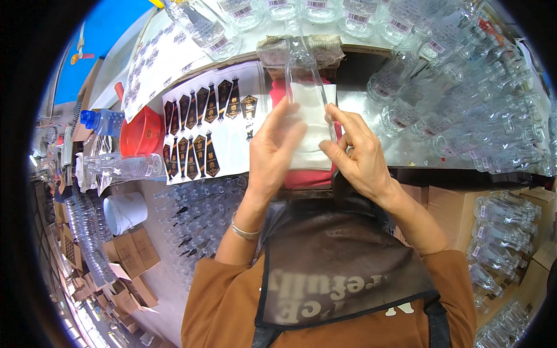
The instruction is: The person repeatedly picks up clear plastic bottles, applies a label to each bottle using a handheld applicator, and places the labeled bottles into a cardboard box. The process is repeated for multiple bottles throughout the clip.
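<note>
A clear glass bottle [306, 95] lies in front of me with its neck pointing away, resting on a cloth-wrapped support [270, 53]. White cloth or paper [313, 156] and a red pad [301, 178] show under its body. My left hand [271, 148] is beside the bottle's left side, fingers stretched out and thumb blurred by motion. On the opposite side is my right hand [361, 153], thumb and forefinger apart, their tips at the bottle's edge. Whether either hand presses on the glass is unclear. Left of the bottle lies a sheet of black tie-shaped labels [211, 104].
Many glass bottles [400, 110] crowd the table's right side, with others [316, 11] along the back. A red container [141, 132] and a lying bottle [125, 166] are at the left. Several bottles [200, 211] stand below the table, near cardboard boxes [132, 252].
</note>
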A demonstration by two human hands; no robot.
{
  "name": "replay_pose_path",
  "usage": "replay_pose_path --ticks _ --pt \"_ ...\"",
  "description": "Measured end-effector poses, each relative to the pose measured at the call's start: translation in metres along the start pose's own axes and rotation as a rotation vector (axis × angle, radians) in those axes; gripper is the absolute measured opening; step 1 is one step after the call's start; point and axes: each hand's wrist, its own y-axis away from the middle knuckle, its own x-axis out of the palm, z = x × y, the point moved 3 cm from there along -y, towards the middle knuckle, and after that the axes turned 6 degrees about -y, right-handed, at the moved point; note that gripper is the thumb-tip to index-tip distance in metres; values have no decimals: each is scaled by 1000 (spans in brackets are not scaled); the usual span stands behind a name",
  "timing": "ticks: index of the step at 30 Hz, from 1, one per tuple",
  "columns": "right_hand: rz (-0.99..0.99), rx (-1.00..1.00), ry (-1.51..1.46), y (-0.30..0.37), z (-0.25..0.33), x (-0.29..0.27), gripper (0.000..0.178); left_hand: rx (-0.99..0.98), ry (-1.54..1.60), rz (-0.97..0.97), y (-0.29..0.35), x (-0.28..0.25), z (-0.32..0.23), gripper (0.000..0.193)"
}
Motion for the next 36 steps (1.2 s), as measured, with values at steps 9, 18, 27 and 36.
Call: replay_pose_path --ticks 9,18,27,36 --pt "3 -14 3 1 -7 -1 51 72 -71 -66 5 0 1 55" --pt "137 155 -82 -7 -18 -3 56 161 -318 -139 7 5 -9 64" --pt "45 211 -222 -3 -25 -11 46 274 -474 -205 25 -21 -3 60" --pt "-17 296 -274 18 -38 -32 34 382 -1363 -422 101 -155 86 47"
